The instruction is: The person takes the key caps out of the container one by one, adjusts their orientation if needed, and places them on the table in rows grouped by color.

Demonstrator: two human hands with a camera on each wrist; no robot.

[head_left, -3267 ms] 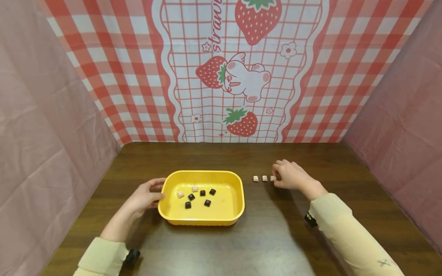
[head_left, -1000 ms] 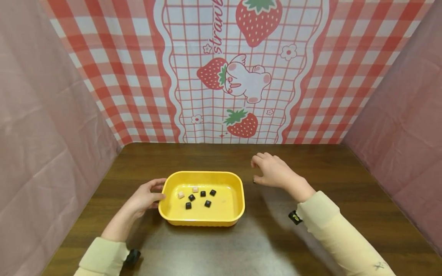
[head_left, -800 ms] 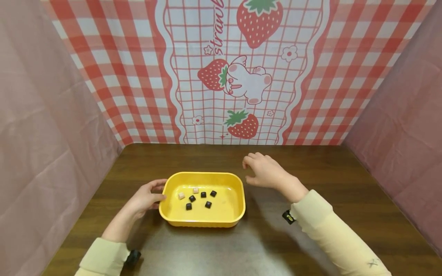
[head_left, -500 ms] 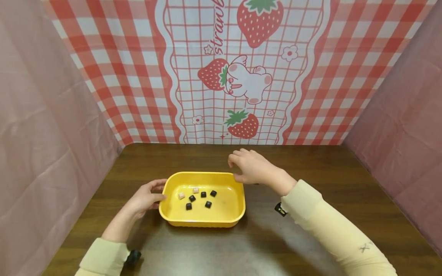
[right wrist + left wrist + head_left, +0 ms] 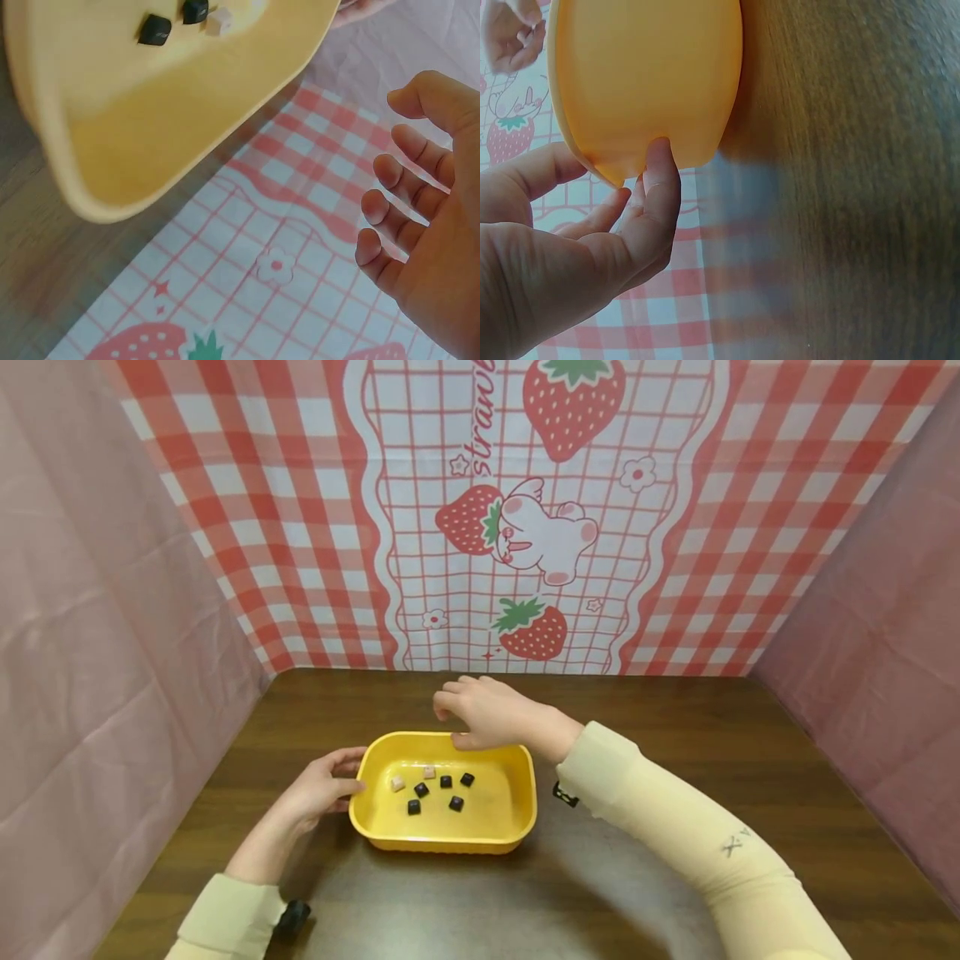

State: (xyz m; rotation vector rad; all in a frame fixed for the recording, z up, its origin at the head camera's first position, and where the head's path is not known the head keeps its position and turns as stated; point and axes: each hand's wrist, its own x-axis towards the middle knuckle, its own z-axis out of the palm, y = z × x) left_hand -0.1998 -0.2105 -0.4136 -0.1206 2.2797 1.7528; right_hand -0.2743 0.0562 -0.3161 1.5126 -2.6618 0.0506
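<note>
The yellow plastic basin (image 5: 442, 845) stands on the table with several black keycaps (image 5: 456, 803) and two pale pink keycaps (image 5: 397, 783) lying inside. My left hand (image 5: 318, 789) grips its left end, thumb on the outer wall and fingers round the corner, as the left wrist view shows. Above the basin's back rim hovers my right hand (image 5: 491, 714), fingers loosely bent. In the right wrist view nothing is between the fingers of the right hand (image 5: 431, 195). The table behind my right forearm is hidden.
The dark wooden table (image 5: 712, 718) ends at a red-and-white checked strawberry cloth (image 5: 300, 527) hanging at the back. Pink cloth (image 5: 862, 593) hangs along both sides. Each sleeve has a small black device (image 5: 292, 917) near the wrist.
My right hand has left the row of white keycaps on the right and moved left over the basin's back rim. The row is now out of sight. The left hand and basin stay put.
</note>
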